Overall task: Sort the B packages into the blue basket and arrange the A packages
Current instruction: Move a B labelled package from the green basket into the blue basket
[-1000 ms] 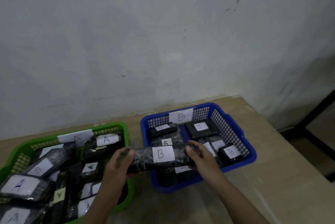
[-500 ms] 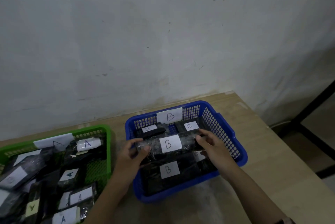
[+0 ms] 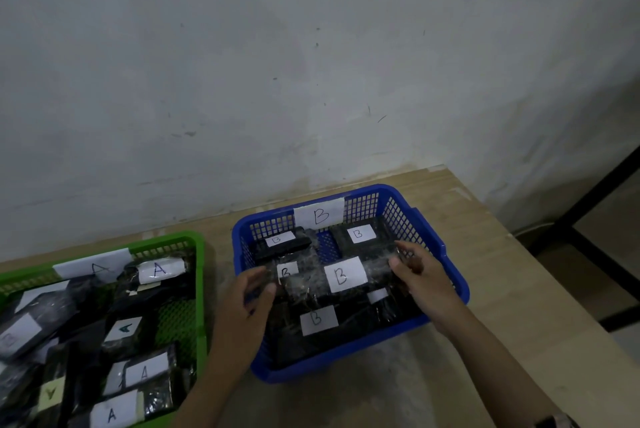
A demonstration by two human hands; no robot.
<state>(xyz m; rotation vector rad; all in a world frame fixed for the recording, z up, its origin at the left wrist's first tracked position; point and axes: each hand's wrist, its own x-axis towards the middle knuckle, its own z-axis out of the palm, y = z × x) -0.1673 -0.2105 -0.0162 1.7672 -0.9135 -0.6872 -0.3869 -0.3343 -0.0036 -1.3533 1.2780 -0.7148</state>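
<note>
Lowered B package (image 3: 341, 277) now rests among others in blue basket (image 3: 457, 284).

Two baskets sit side by side on the table (image 3: 485, 254) against the wall (image 3: 311, 64): A packages (image 3: 159, 269) in the left basket (image 3: 199, 289), B packages (image 3: 343, 275) in the right basket (image 3: 450, 275).

Green basket (image 3: 199, 289) cut off at left and bottom edges — right hand's fingertips (image 3: 398, 259) hide the package's (image 3: 343, 277) end.
</note>
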